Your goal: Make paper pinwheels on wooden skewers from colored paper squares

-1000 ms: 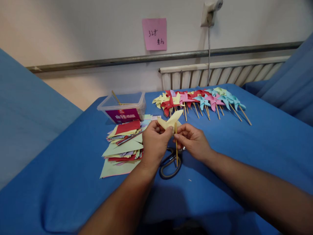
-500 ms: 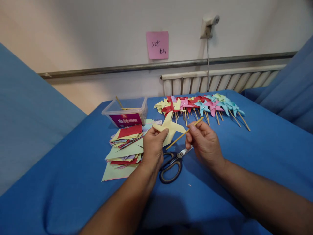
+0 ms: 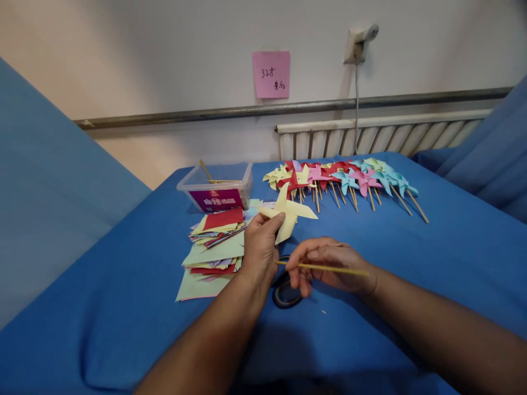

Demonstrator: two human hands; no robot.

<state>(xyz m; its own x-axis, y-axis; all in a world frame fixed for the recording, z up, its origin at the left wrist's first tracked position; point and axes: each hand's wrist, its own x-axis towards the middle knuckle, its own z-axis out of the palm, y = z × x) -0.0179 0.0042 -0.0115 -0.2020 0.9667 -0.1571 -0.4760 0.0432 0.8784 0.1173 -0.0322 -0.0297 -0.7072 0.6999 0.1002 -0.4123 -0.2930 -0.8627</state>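
Left hand (image 3: 260,246) grip pinched closed on yellow pinwheel (image 3: 289,211), right hand (image 3: 329,266) grip closed around wooden stick (image 3: 325,268), held level above scissors (image 3: 284,293) on blue tabletop (image 3: 411,258).

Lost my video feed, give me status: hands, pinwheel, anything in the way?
Left hand pinching yellow pinwheel. Right hand holding wooden stick level, apart from the pinwheel. Scissors lying under both hands.

Pale yellow pinwheel (image 3: 290,213), tan stick (image 3: 329,268), blue cloth (image 3: 411,258), pink note (image 3: 270,74).
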